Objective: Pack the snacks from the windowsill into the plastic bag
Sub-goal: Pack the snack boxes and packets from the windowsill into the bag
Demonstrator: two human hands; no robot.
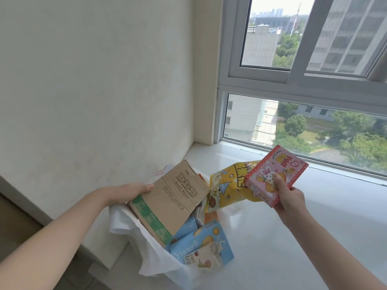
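My right hand (288, 194) grips a pink snack box (274, 174) with a rabbit drawing, held in the air above the windowsill (314, 216). My left hand (132, 190) holds the side of a brown cardboard box (167, 199) that stands tilted in the white plastic bag (155, 256). The bag sits at the sill's left edge. A yellow popcorn bag (228, 189) leans out of it beside the pink box. A blue snack pack (201, 239) and a small white pack (204, 258) lie at the bag's front.
A white wall (94, 80) rises to the left, and the window (303, 126) runs along the back of the sill. The sill stretches bare to the right of the bag. A lower ledge and floor (25, 216) lie at the left.
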